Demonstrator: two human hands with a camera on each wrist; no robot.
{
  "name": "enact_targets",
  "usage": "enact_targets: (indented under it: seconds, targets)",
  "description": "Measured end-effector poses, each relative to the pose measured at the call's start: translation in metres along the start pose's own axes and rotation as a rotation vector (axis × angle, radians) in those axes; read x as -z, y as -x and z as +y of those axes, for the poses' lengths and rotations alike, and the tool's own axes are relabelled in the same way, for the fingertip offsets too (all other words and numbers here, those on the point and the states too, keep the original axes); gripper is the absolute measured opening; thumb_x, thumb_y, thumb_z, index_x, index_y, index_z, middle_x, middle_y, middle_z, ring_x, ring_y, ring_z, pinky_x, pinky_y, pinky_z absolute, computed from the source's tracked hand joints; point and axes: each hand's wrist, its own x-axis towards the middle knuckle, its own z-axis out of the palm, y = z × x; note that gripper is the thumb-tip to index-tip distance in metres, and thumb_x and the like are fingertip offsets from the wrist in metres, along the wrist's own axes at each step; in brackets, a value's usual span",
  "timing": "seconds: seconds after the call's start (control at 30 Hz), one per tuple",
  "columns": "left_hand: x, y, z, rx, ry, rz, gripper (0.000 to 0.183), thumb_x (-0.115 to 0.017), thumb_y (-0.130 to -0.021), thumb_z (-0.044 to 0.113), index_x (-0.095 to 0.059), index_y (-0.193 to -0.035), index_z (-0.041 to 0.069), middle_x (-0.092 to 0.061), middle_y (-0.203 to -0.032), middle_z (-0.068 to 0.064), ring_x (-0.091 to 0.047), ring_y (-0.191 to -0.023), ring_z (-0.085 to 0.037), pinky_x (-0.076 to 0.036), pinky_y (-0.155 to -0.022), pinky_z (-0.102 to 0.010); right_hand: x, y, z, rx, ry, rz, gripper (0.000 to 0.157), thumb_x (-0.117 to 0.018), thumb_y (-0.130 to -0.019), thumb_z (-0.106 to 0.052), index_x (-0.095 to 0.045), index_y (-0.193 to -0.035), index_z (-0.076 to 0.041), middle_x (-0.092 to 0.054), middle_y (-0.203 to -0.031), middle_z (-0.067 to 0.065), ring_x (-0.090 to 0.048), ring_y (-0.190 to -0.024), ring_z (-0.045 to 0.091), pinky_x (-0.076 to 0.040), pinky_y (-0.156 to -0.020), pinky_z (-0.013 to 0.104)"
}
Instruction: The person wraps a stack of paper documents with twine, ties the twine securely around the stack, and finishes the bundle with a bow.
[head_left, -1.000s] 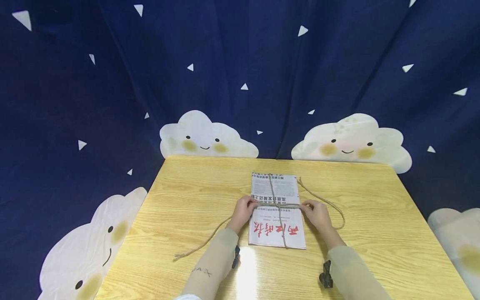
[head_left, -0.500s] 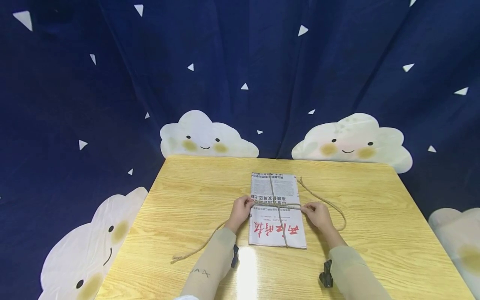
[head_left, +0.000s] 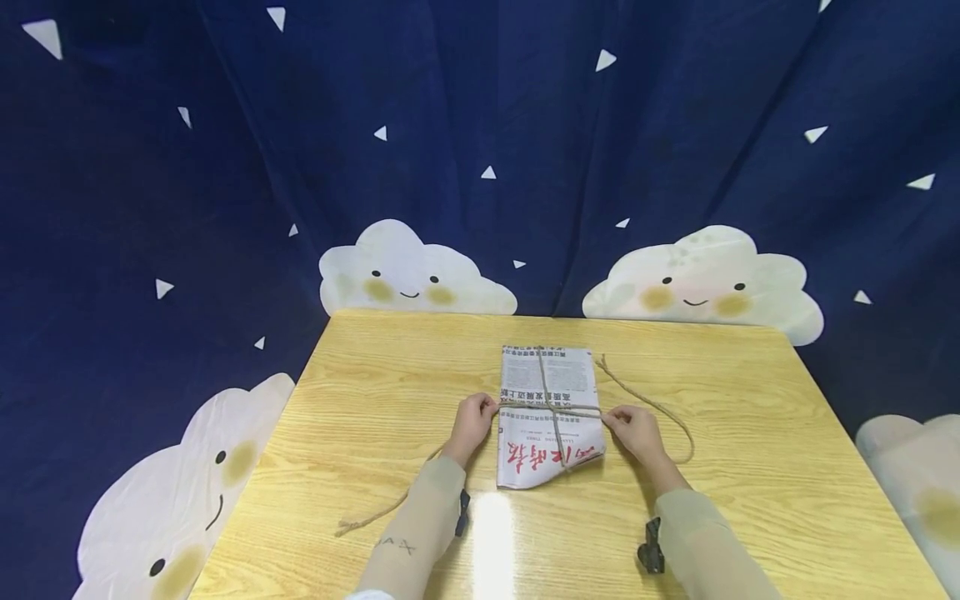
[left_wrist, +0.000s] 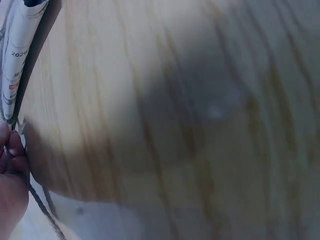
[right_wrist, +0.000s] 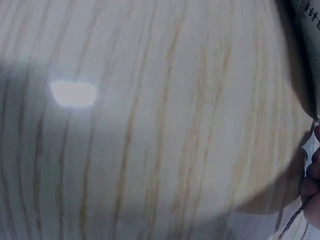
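A folded newspaper (head_left: 521, 433) lies on the table, with brown twine (head_left: 581, 412) crossing over its top lengthwise and crosswise. Its near right corner is bent upward. At the paper's left edge my left hand (head_left: 471, 423) pinches one strand of the twine. My right hand (head_left: 636, 432) pinches the strand on the opposite side. The left wrist view catches the thick folded edge of the newspaper (left_wrist: 19, 55) beside curled fingers (left_wrist: 17, 162), twine trailing below. Only a sliver of the right hand (right_wrist: 312, 190) appears in the right wrist view.
A light wooden table (head_left: 390, 358) carries everything. One loose twine tail (head_left: 375, 517) stretches left under the left forearm; another tail (head_left: 652, 400) curves behind the right hand. A dark blue curtain (head_left: 465, 100) with clouds hangs behind the table.
My left hand has moved slightly left, drawing the strand outward, and its loose tail has shifted left. The newspaper's near right corner has bent upward. The right hand has barely moved.
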Motion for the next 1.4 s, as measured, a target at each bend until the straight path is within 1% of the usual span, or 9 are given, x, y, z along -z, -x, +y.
enact_targets:
  seconds: [0.13,0.37,0.63,0.87,0.97,1.07,1.2,1.3,1.4]
  targets:
    - [-0.001,0.0,-0.003,-0.033,0.011,-0.01,0.008,-0.06,-0.086,0.005,-0.061,-0.08,0.0,-0.058,-0.071,-0.005,-0.049,-0.064,-0.012,-0.045,-0.058,-0.023,-0.001,0.0,-0.003,0.003,0.019,-0.038,0.02,-0.064,-0.084,-0.018,-0.067,-0.089,0.002,-0.061,-0.072,0.007,-0.049,-0.065,0.017,-0.041,-0.058,0.027]
    - [-0.003,0.0,0.0,-0.041,0.047,-0.017,0.007,-0.062,-0.085,0.007,-0.062,-0.081,0.001,-0.057,-0.071,-0.004,-0.048,-0.063,-0.01,-0.045,-0.057,-0.022,-0.003,0.002,-0.006,0.016,0.014,-0.061,0.02,-0.065,-0.084,-0.018,-0.065,-0.088,0.001,-0.054,-0.068,0.004,-0.045,-0.063,0.016,-0.038,-0.057,0.027]
    - [-0.004,0.003,0.005,-0.112,0.053,-0.011,0.008,-0.067,-0.081,0.005,-0.061,-0.077,0.002,-0.055,-0.07,-0.002,-0.045,-0.063,-0.008,-0.042,-0.056,-0.019,-0.004,0.005,-0.008,0.015,0.038,-0.07,0.023,-0.065,-0.084,-0.021,-0.062,-0.091,0.001,-0.056,-0.073,0.005,-0.049,-0.067,0.018,-0.041,-0.062,0.031]
    - [-0.006,0.004,0.008,-0.116,0.032,0.001,0.008,-0.068,-0.079,0.004,-0.061,-0.075,0.002,-0.054,-0.069,-0.003,-0.044,-0.062,-0.008,-0.041,-0.055,-0.019,-0.005,0.011,-0.012,0.011,0.06,-0.105,0.041,-0.069,-0.081,-0.029,-0.052,-0.104,-0.001,-0.049,-0.076,0.005,-0.043,-0.065,0.017,-0.037,-0.057,0.027]
    - [-0.007,0.004,0.009,-0.105,0.029,-0.001,0.008,-0.068,-0.079,0.005,-0.061,-0.076,0.002,-0.055,-0.069,-0.002,-0.044,-0.062,-0.008,-0.042,-0.056,-0.018,-0.006,0.016,-0.011,0.05,0.041,-0.131,0.055,-0.074,-0.075,-0.033,-0.046,-0.11,-0.001,-0.048,-0.082,0.008,-0.045,-0.07,0.02,-0.039,-0.061,0.03]
    - [-0.007,0.004,0.009,-0.123,0.034,0.01,0.008,-0.068,-0.078,0.004,-0.061,-0.076,0.001,-0.056,-0.069,-0.003,-0.045,-0.062,-0.009,-0.042,-0.057,-0.019,-0.006,0.021,-0.009,0.126,0.027,-0.163,0.07,-0.079,-0.068,-0.033,-0.043,-0.116,0.002,-0.052,-0.093,0.014,-0.05,-0.083,0.026,-0.045,-0.074,0.04]
    - [-0.007,0.005,0.009,-0.142,0.042,0.029,0.009,-0.069,-0.077,0.002,-0.06,-0.075,0.001,-0.056,-0.069,-0.004,-0.045,-0.062,-0.009,-0.043,-0.056,-0.02,-0.006,0.027,-0.003,0.218,0.021,-0.202,0.083,-0.083,-0.061,-0.035,-0.041,-0.121,0.005,-0.051,-0.112,0.025,-0.051,-0.101,0.037,-0.042,-0.089,0.052]
    - [-0.008,0.005,0.008,-0.139,0.043,0.033,0.01,-0.069,-0.078,0.002,-0.06,-0.074,0.001,-0.055,-0.068,-0.004,-0.044,-0.062,-0.008,-0.042,-0.055,-0.019,-0.005,0.032,0.0,0.275,0.046,-0.204,0.09,-0.084,-0.057,-0.04,-0.043,-0.124,0.003,-0.049,-0.12,0.025,-0.049,-0.108,0.039,-0.039,-0.093,0.054]
    - [-0.009,0.004,0.007,-0.121,0.039,0.027,0.01,-0.068,-0.078,0.002,-0.059,-0.074,0.001,-0.055,-0.069,-0.004,-0.044,-0.062,-0.008,-0.042,-0.056,-0.018,-0.004,0.038,0.001,0.314,0.108,-0.194,0.096,-0.083,-0.052,-0.05,-0.044,-0.126,-0.002,-0.051,-0.118,0.021,-0.049,-0.108,0.038,-0.039,-0.09,0.056]
